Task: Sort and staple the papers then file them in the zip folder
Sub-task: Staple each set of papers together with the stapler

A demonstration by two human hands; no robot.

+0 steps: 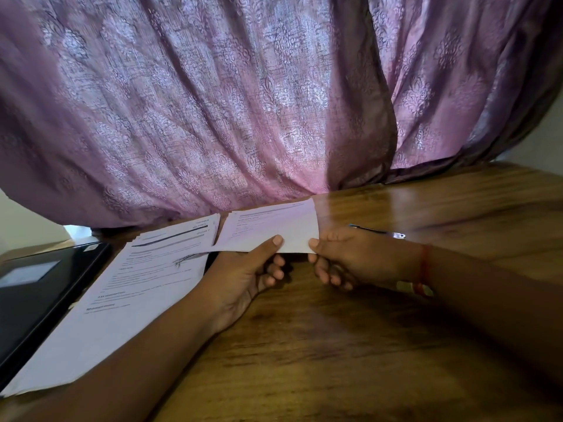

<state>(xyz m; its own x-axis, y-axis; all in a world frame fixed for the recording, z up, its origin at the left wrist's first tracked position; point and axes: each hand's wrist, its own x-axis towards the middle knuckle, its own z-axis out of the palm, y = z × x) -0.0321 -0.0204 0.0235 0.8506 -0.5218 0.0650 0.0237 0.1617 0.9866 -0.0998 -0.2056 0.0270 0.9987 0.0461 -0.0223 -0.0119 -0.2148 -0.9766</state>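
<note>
Here both hands, left (243, 271) and right (350, 257), pinch a sheet's (271, 228) near edge (seemingly lifted).

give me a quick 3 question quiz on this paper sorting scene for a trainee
1. True or false: both hands grip the same sheet of paper.
2. Where does the black folder lie: A) left of the paper stack, B) right of the pen, C) under the curtain?
3. What lies on the table beyond the right hand?

Key:
1. True: the left hand and right hand each pinch the near edge of the held sheet.
2. A: the black folder lies left of the paper stack.
3. A pen, on the wooden table.
</note>
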